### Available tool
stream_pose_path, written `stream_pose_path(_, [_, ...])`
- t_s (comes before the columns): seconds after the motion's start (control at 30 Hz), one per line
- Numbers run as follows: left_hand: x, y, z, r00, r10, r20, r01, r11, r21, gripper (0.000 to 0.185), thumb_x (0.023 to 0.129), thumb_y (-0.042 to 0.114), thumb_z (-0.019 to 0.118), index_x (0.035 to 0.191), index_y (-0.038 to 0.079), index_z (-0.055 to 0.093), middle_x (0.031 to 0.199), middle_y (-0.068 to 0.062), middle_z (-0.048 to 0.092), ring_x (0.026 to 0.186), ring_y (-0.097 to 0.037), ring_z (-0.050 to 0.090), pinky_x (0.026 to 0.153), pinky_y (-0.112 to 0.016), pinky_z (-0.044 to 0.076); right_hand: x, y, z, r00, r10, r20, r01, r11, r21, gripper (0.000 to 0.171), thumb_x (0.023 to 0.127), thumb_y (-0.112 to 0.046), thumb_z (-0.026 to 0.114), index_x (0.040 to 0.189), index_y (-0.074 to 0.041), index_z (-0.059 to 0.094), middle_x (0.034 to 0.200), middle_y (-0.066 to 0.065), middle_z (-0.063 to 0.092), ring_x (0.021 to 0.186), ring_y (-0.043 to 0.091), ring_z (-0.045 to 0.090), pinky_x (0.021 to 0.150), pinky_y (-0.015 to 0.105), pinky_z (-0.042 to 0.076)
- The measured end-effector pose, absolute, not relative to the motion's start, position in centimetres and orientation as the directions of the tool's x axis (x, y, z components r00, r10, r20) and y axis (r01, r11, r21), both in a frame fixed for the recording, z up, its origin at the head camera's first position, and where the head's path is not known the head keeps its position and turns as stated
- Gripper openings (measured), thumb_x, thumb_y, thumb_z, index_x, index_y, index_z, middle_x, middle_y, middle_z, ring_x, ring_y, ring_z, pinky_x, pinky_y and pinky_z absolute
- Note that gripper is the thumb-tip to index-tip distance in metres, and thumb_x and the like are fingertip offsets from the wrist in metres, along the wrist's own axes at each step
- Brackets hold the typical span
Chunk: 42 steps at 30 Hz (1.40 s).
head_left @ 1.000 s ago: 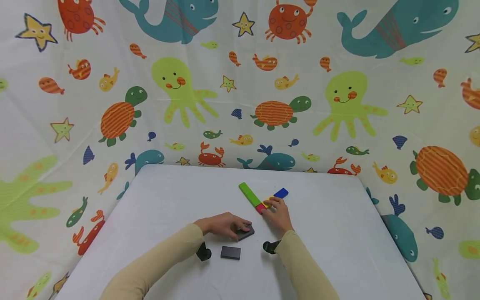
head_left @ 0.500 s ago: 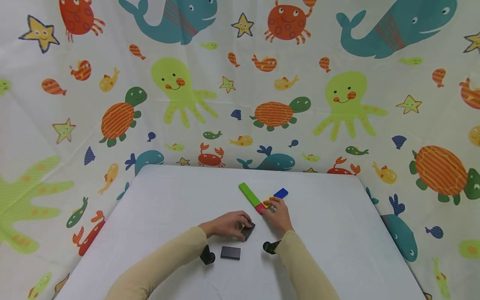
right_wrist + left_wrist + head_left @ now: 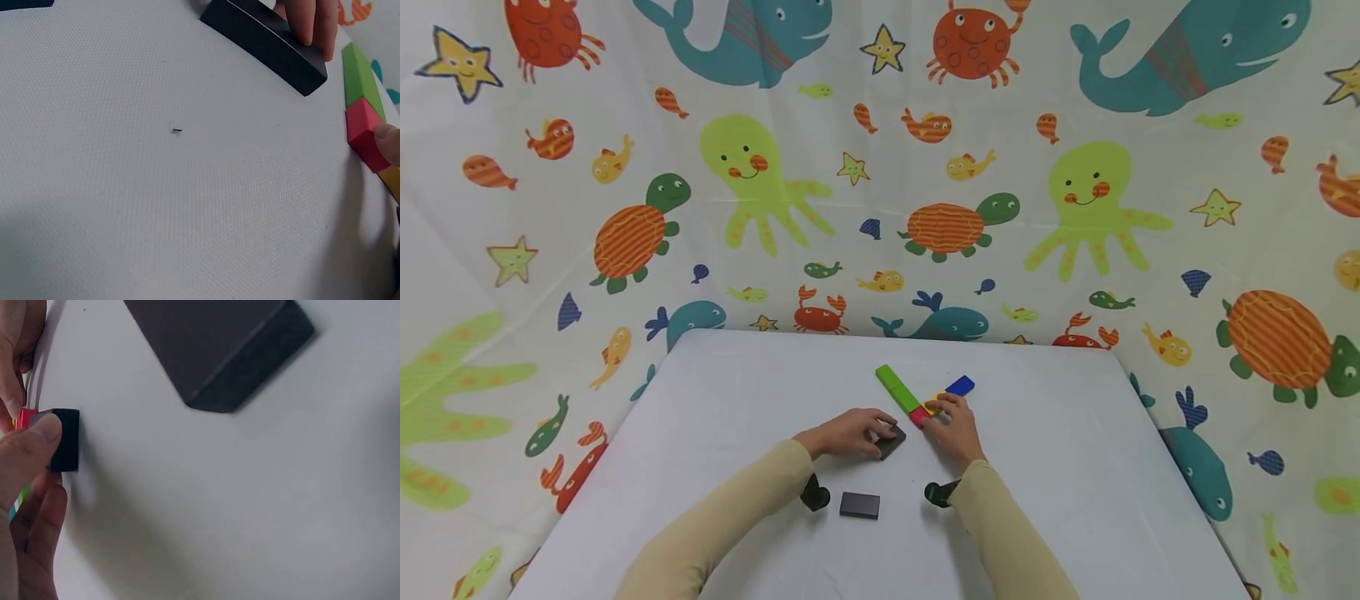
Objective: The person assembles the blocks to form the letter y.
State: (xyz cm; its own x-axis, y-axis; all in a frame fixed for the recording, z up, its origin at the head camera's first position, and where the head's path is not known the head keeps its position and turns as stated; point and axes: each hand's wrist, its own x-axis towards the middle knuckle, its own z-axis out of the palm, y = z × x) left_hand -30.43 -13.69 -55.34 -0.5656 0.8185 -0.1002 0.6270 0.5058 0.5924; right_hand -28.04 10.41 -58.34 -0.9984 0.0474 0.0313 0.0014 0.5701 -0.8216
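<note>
The left hand (image 3: 848, 432) holds a dark block (image 3: 891, 441) by its edge with bent fingers, and the block sits on the white table (image 3: 1060, 467). This block is just beside the red block (image 3: 919, 416), with a small gap between them. The right hand (image 3: 953, 427) rests on the table with its fingertips pressing on the red block and on a yellow block (image 3: 936, 402) next to it. I cannot tell if the fingers grip those blocks or only touch them.

The red block is at the near end of a long green block (image 3: 895, 387), and the two touch end to end. A blue block (image 3: 961, 385) lies just past the yellow one, on the far side of the right hand.

Another dark block (image 3: 860, 505) lies flat on the table, closer to the person, between the two arms. It is apart from both hands. The right hand covers most of the yellow block, so only a little of it shows. Behind the table hangs a cloth (image 3: 625, 167) with whales, crabs, turtles and stars.
</note>
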Motion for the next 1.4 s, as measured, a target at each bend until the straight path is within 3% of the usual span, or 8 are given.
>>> stream_pose_path(0.33, [-31.0,-12.4,-55.0,-0.59,0.793,-0.155,0.579,0.549,0.604,0.039,0.088,0.01,0.073,0.127,0.012,0.067,0.142,-0.003,0.052,0.112,-0.015,0.056,0.09,-0.022,0.048,-27.9,10.4,-58.1,-0.998,0.046,0.032,0.0,0.569,-0.822,0.028,0.088,-0.018,0.073,0.114,-0.007,0.07,0.139,0.016,0.046,0.131,0.039,0.039,0.108,0.057,0.032])
stream_pose_path(0.7, [-31.3,-11.4,-55.0,-0.595,0.792,-0.137,0.62,0.561,0.548,0.038,0.089,0.009,0.072,0.126,0.009,0.067,0.133,-0.008,0.055,0.114,-0.017,0.056,0.091,-0.024,0.048,-28.2,10.5,-58.6,-0.997,0.045,0.058,-0.022,0.57,-0.821,0.027,0.088,-0.019,0.073,0.113,-0.007,0.071,0.138,0.016,0.047,0.131,0.038,0.04,0.109,0.056,0.031])
stream_pose_path(1.4, [-31.6,-11.0,-55.3,-0.629,0.764,-0.144,0.574,0.582,0.576,0.036,0.089,0.009,0.071,0.125,0.009,0.067,0.132,-0.007,0.055,0.113,-0.017,0.056,0.089,-0.023,0.048,-28.1,10.5,-58.7,-0.997,0.045,0.057,-0.021,0.57,-0.821,0.027,0.088,-0.02,0.073,0.111,-0.007,0.071,0.137,0.017,0.047,0.131,0.039,0.039,0.108,0.057,0.031])
